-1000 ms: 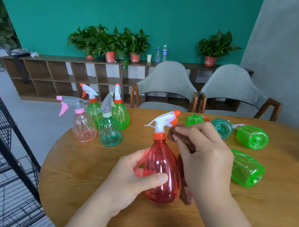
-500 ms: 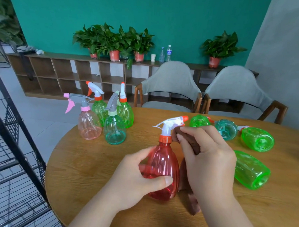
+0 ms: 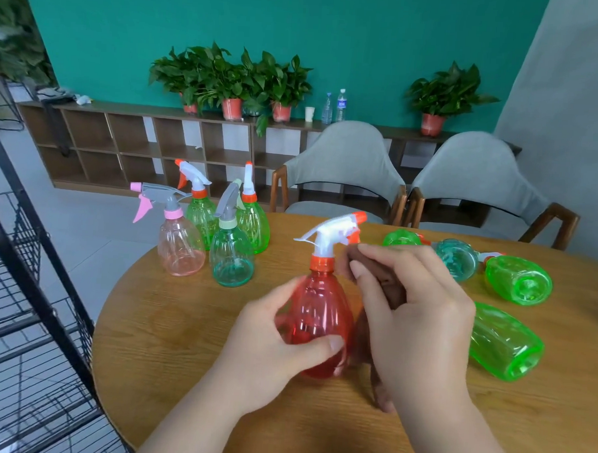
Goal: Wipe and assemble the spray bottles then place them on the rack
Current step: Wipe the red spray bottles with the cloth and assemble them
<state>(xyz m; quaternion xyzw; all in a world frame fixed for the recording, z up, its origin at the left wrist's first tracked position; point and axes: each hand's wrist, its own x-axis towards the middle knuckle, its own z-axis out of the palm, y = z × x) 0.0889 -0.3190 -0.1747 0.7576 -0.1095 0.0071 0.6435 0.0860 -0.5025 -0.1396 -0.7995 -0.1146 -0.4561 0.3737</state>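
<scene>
Wood-grain round worktop (image 3: pixel 170 323): carrying every bottle in the lot.

Black wire rack (image 3: pixel 31 283): standing off the worktop's left edge and holding no bottle in the part that is showing.

Right hand (image 3: pixel 420 327): curling its fingers round a brown cloth (image 3: pixel 389 283) and pressing it against the neck side of the red spray bottle (image 3: pixel 321 316).

Left hand (image 3: pixel 271 355): gripping the bottle's belly, with the thumb lying across the front and the fingers wrapping behind.

Red spray bottle: standing upright near the worktop's middle, between the two hands. Whether its base is touching the wood cannot be told. A white trigger head (image 3: pixel 331 234) is already sitting on its orange collar.

Handling, as a judgement: the bottle is looking thin-walled and empty, so it is likely feeling light and giving a little under a squeeze. The glossy plastic is probably slipping easily. The belly is offering the broadest hold and the collar the stiffest. The trigger is best left unlevered.

Upright assembled bottles (image 3: pixel 231 261): grouping at the far left.

Green bottle (image 3: pixel 505 341): lying on its side just right of the right hand, with others lying beyond it.

Cloth: soft, and trailing down behind the bottle.
</scene>
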